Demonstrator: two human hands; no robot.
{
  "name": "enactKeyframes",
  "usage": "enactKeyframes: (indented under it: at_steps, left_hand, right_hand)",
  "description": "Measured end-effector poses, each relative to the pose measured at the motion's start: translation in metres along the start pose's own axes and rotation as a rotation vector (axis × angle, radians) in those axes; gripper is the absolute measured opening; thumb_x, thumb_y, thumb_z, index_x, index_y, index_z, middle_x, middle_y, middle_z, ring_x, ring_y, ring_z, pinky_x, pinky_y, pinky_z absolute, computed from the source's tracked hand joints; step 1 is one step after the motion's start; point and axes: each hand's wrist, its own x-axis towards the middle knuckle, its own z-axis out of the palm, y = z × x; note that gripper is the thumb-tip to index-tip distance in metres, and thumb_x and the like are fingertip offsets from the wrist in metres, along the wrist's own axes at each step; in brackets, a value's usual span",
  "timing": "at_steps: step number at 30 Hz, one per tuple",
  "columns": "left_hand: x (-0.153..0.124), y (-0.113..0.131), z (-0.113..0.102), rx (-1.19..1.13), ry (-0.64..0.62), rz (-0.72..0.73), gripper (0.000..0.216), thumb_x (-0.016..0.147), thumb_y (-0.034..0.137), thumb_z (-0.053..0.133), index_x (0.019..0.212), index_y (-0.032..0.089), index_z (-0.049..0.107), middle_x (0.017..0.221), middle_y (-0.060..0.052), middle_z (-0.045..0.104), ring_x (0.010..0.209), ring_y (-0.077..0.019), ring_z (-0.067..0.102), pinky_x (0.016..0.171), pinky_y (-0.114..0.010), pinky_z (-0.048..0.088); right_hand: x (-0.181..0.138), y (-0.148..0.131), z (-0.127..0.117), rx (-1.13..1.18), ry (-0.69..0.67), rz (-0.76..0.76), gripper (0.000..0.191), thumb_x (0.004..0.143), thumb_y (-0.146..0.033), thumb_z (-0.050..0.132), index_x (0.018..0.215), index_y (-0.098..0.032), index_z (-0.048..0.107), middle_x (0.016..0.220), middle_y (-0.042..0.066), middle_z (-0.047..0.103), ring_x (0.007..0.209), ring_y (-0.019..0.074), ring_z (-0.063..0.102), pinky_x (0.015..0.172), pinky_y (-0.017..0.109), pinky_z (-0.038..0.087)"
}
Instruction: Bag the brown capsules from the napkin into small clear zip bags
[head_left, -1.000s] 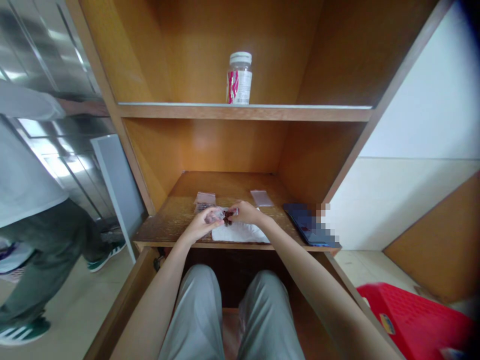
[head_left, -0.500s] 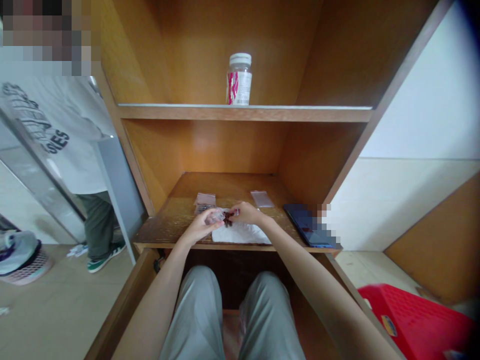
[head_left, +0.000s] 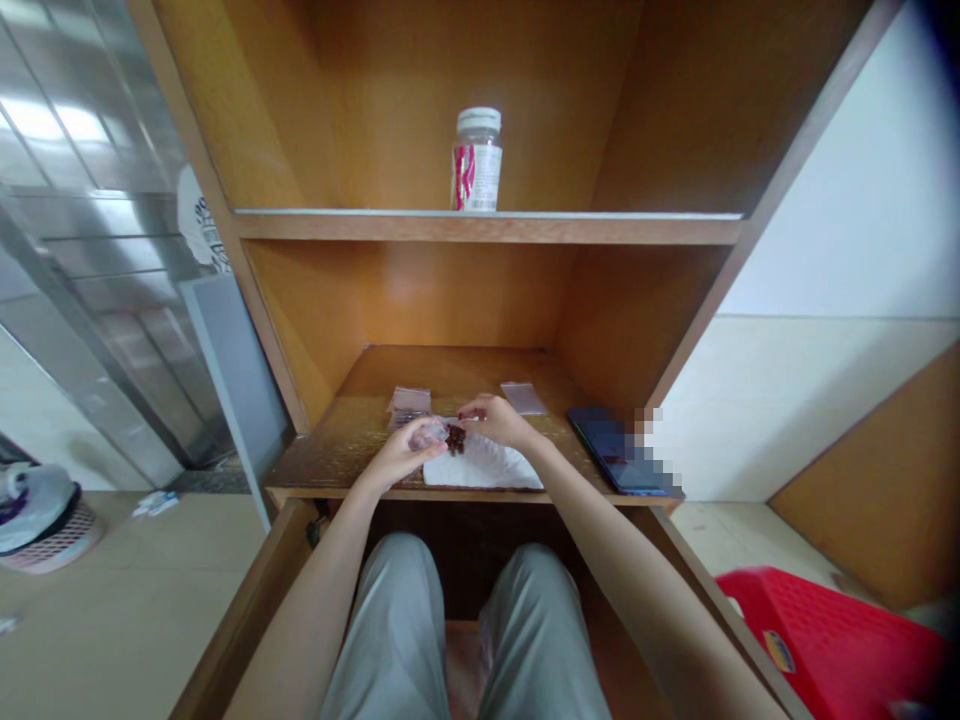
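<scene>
My left hand [head_left: 405, 450] pinches a small clear plastic bag [head_left: 433, 432] just above a white cloth [head_left: 491, 468] on the lower wooden shelf [head_left: 337, 440]. My right hand [head_left: 491, 420] is closed in a pinch at the bag's mouth, over a little heap of dark reddish-brown bits [head_left: 455, 440] lying on the cloth. What the right fingertips hold is too small to make out. More small clear bags [head_left: 410, 402] lie behind my left hand, and another bag [head_left: 523, 397] lies behind my right hand.
A plastic jar [head_left: 477, 160] with a white lid and pink label stands on the upper shelf. A dark phone [head_left: 611, 450] lies at the shelf's right end. A red plastic stool [head_left: 832, 640] is low on the right. A basket [head_left: 41, 515] sits on the floor at left.
My right hand has lifted slightly back from the bag, leaving the dark bits showing on the cloth. The person who walked past on the left has gone out of view.
</scene>
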Motion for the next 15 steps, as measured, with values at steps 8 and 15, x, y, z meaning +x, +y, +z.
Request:
enactKeyframes:
  at_steps: [8, 15]
  left_hand:
    - [0.0, 0.001, 0.0, -0.005, 0.0, 0.022, 0.045, 0.071, 0.039, 0.06, 0.109, 0.017, 0.051, 0.103, -0.008, 0.058, 0.092, -0.0184, 0.053, 0.083, -0.031, 0.039]
    - [-0.001, 0.001, 0.0, -0.023, 0.018, -0.002, 0.049, 0.069, 0.039, 0.062, 0.111, 0.017, 0.05, 0.108, -0.008, 0.058, 0.096, -0.0207, 0.053, 0.084, -0.033, 0.04]
  right_hand:
    - [-0.002, -0.027, -0.002, 0.189, -0.008, -0.051, 0.025, 0.07, -0.033, 0.061, 0.085, -0.014, 0.067, 0.073, 0.004, 0.062, 0.063, 0.01, 0.051, 0.058, 0.021, 0.039]
    - [0.002, -0.028, 0.002, 0.165, -0.096, -0.044, 0.024, 0.07, -0.028, 0.06, 0.088, -0.014, 0.068, 0.063, 0.0, 0.059, 0.053, 0.0073, 0.044, 0.05, 0.019, 0.033]
